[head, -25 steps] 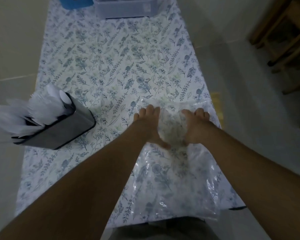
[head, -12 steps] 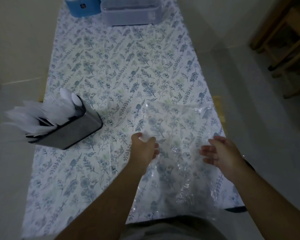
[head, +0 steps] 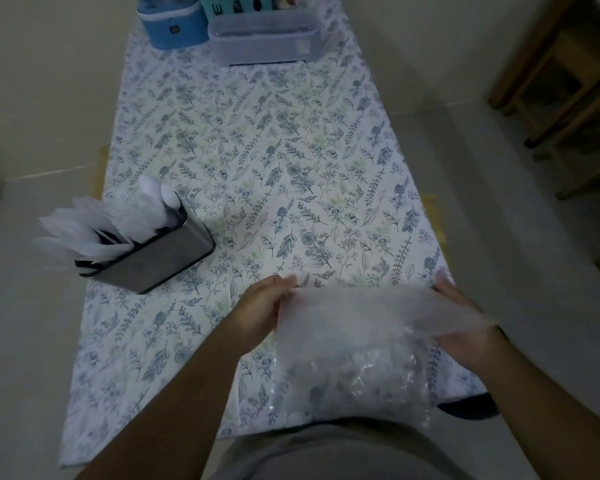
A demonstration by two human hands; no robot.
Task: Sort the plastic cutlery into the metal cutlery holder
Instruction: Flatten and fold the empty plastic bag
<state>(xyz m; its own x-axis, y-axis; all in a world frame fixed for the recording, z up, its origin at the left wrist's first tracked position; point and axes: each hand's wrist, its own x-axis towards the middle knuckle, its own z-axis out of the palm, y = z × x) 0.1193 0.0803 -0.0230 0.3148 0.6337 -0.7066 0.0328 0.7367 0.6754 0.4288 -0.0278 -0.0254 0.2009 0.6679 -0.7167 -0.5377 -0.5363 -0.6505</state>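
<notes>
Head view: both hands lifting an emptied clear bag

Head camera is showing the left hand (head: pixel 262 311) pinching one top edge of a clear plastic bag (head: pixel 354 344) while the right hand (head: pixel 465 327) is gripping the opposite edge, stretching it wide near the table's front edge. Whether the bag is holding anything is too blurred to tell. White plastic cutlery (head: pixel 118 220) is already standing in the metal cutlery holder (head: pixel 160 258), which is sitting to the left and farther away on the floral tablecloth (head: pixel 291 150). Its long axis is running diagonally, and the left hand is looking nearer for any reach.
</notes>
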